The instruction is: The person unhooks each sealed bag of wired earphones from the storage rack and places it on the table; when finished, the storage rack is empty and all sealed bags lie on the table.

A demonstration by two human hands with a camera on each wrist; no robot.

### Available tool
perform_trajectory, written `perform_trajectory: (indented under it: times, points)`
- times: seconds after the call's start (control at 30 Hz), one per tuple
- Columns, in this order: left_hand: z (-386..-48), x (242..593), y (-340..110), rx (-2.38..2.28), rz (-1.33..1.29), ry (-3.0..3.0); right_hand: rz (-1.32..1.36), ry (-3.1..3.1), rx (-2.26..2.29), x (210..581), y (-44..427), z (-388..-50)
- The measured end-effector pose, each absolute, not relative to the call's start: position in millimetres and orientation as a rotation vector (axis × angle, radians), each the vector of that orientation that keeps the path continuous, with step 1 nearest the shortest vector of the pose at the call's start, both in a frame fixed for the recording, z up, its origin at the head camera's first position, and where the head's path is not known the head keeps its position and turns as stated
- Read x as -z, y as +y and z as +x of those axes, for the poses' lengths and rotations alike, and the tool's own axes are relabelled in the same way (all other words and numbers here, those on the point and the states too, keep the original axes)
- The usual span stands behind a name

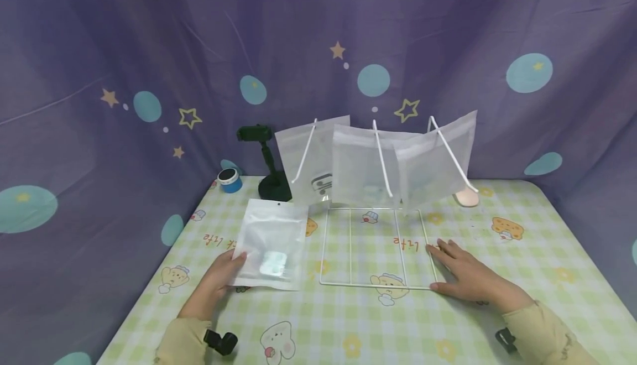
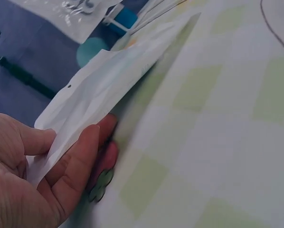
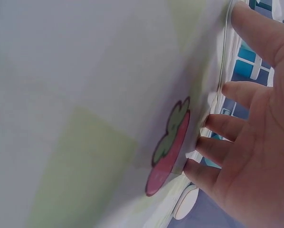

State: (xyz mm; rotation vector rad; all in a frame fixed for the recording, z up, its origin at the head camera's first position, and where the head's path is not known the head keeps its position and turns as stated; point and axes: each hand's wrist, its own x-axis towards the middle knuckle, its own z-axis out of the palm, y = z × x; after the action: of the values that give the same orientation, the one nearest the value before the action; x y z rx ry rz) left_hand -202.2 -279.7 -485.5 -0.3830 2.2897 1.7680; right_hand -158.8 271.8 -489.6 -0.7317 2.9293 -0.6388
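In the head view my left hand (image 1: 217,280) pinches the left edge of a white zip pouch (image 1: 271,243) with a small pale item inside. The left wrist view has the thumb above the pouch (image 2: 92,90) and the fingers of the left hand (image 2: 52,166) below it. My right hand (image 1: 470,276) lies with spread fingers at the right side of a white wire rack (image 1: 375,286), thumb at its front corner. Three similar pouches (image 1: 365,166) hang on the rack's raised prongs. In the right wrist view the right hand's (image 3: 246,123) fingertips touch down along the cloth.
Behind the left pouch stand a black stand with a clamp-like head (image 1: 269,160) and a blue round container (image 1: 230,180). A pale pink oval object (image 1: 466,197) lies behind the rack on the right. A patterned curtain (image 1: 318,38) hangs behind the checked tablecloth (image 1: 398,332).
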Motion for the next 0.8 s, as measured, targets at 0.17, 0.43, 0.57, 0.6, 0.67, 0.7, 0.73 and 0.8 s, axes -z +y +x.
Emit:
perform_trajectory:
  times: [0.17,0.43,0.57,0.6,0.67,0.7,0.73,0.8]
  points:
    - [-207.1,490.7,-266.8,-1.706,-0.390,2.328,-0.732,2.925,0.642,489.9,272.5,-159.1]
    - [-207.0,492.3,-251.7,-1.723,-0.365,2.352,-0.712,2.904,0.661,488.6,272.7,-159.2]
    - [-204.6,489.9,-243.4,-1.748,-0.315,2.363,-0.703,2.898,0.670,488.5,272.9,-158.7]
    - [-204.5,488.9,-241.4,-1.743,-0.310,2.372,-0.700,2.897,0.670,488.6,273.0,-158.7]
    - [-205.1,487.8,-238.3,-1.729,-0.316,2.388,-0.703,2.898,0.670,488.9,273.3,-158.8]
    - [-205.5,487.4,-237.0,-1.720,-0.322,2.396,-0.705,2.900,0.669,489.1,273.5,-158.7]
    - [-206.0,487.1,-235.8,-1.706,-0.335,2.410,-0.706,2.902,0.667,489.1,273.6,-158.8]
    - [-206.8,486.4,-233.5,-1.662,-0.357,2.448,-0.708,2.904,0.667,488.9,273.7,-158.8]
